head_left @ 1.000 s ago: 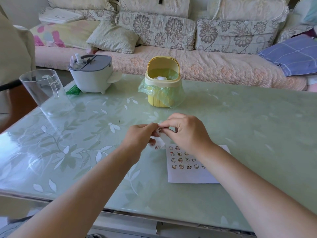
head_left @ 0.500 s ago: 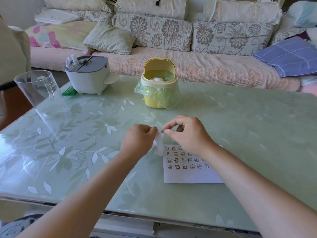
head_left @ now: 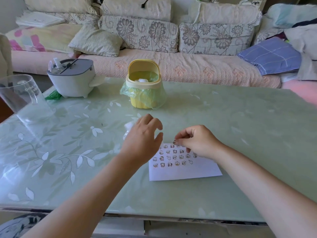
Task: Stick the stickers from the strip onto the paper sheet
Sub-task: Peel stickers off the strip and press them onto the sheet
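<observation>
Head view: right hand (head_left: 197, 141) pinches sticker (head_left: 174, 142) at paper sheet (head_left: 185, 172) far edge; left hand (head_left: 144, 136) grip apart.

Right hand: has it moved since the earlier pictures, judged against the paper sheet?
Yes. The right hand, pinching a sticker, has come down from beyond the far left corner of the paper sheet to its far edge.

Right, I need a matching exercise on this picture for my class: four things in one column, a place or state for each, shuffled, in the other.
1 sticker
2 paper sheet
3 yellow bin
4 clear cup

A lined with a green bag
B at the table's left edge
C pinched in the right hand
D flat on the table, bearing rows of stuck stickers

Pairs: 1-C, 2-D, 3-A, 4-B
</observation>
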`<state>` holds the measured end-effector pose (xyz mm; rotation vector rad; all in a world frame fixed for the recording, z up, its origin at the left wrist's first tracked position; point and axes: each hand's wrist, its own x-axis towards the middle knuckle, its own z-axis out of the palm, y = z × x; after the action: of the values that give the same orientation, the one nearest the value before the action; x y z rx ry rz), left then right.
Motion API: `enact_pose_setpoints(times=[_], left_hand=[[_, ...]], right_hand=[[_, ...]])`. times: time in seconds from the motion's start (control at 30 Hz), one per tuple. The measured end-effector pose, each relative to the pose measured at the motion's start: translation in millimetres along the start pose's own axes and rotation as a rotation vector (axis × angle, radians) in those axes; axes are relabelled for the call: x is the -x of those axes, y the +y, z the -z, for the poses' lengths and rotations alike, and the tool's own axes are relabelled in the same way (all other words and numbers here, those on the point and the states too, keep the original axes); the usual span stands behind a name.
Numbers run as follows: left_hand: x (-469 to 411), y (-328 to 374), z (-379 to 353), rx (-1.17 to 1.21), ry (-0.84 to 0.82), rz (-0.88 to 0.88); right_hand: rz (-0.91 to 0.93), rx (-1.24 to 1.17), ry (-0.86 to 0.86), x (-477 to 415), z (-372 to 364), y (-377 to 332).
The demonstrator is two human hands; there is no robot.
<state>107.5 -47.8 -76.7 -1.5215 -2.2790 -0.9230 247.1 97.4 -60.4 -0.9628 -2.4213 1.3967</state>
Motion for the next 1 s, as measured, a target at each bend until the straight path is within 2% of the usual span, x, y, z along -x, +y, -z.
enact_pose_setpoints(times=[0.1, 0.23, 0.4, 0.63, 1.0], left_hand=[[2, 15, -9, 0.07, -0.122, -0.131], [5, 25, -28, 0.13, -0.298, -0.169], [10, 32, -46, 0.109, -0.43, -0.194], [16, 36, -55, 0.0, -0.471, -0.195], [18, 36, -57, -0.008, -0.467, -0.198]], right_hand=[[-0.08, 0.006, -0.03, 6, 12, 11], [-0.154, 0.054, -0.04, 17, 27, 27], [-0.195, 0.108, -0.06, 27, 39, 42], [-0.195, 0.154, -0.095, 26, 38, 48], [-0.21, 0.233, -0.073, 19, 32, 51]])
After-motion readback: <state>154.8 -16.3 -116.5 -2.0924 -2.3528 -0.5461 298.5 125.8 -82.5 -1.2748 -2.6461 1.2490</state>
